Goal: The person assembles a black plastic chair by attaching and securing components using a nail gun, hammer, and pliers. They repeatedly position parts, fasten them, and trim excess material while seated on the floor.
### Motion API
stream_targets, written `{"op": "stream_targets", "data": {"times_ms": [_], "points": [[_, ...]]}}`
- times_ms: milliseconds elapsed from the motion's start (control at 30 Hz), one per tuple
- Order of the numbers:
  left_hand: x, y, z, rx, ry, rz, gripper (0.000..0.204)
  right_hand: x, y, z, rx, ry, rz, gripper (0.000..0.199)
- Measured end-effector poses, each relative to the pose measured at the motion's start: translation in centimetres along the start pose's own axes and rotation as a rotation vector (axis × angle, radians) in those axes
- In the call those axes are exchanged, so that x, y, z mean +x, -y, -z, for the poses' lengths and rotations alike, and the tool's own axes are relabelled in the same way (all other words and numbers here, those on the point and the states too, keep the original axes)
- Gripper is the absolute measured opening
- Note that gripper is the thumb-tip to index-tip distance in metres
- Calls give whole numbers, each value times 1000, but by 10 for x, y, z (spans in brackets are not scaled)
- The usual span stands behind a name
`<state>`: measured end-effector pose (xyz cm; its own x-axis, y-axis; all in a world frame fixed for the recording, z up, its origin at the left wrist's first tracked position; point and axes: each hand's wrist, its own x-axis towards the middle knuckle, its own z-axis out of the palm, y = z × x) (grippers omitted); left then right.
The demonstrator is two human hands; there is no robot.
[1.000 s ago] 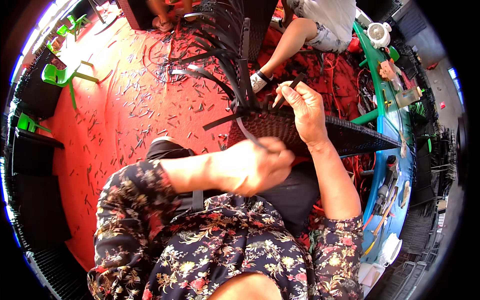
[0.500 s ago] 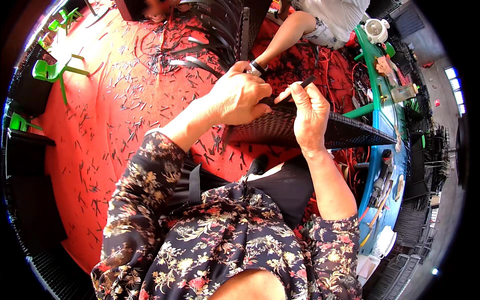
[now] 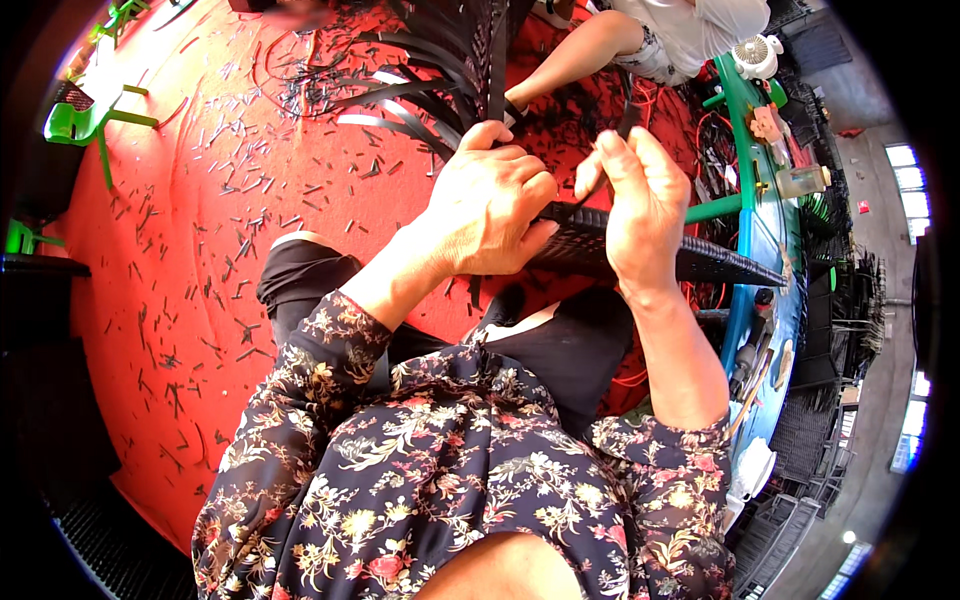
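Note:
A black woven wicker panel point(image 3: 725, 262) juts out to the right in front of me, joined to an upright woven part point(image 3: 490, 75). My left hand point(image 3: 495, 205) is closed at their corner, fingers curled over the edge; its fingertips are partly hidden. Just right of it, above the panel, my right hand point(image 3: 648, 205) pinches a flat black plastic strip point(image 3: 627, 115). This strip rises past the fingertips, and a thin part runs down toward the panel's edge. Many loose strip ends point(image 3: 405, 115) fan out left of the upright part.
Short black cuttings point(image 3: 250, 185) litter the red floor covering point(image 3: 130, 290). A person with a bare leg point(image 3: 585, 60) sits beyond the panel. On the right stands a blue-green table point(image 3: 748, 180) with a white fan point(image 3: 756, 57) and tools. A green stool point(image 3: 75, 122) is at far left.
My right hand has moved right and a little up with the strip, away from my left hand. The strip now points more upright. My left hand has shifted slightly right, and the whole view has shifted.

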<state>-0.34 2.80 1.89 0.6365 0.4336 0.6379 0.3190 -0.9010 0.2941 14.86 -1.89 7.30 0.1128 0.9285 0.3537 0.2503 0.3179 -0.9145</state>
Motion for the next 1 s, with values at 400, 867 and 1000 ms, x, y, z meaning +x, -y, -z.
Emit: {"op": "stream_targets", "data": {"times_ms": [400,867,1000], "points": [[0,3,0,-27,-87,-37,30,61,-65,-7,-672,378,0,30],[2,1,4,-68,-28,-64,29,67,-79,-1,-936,583,-181,28],[3,3,4,-75,15,-45,28,68,-84,-3,-967,615,-262,27]]}}
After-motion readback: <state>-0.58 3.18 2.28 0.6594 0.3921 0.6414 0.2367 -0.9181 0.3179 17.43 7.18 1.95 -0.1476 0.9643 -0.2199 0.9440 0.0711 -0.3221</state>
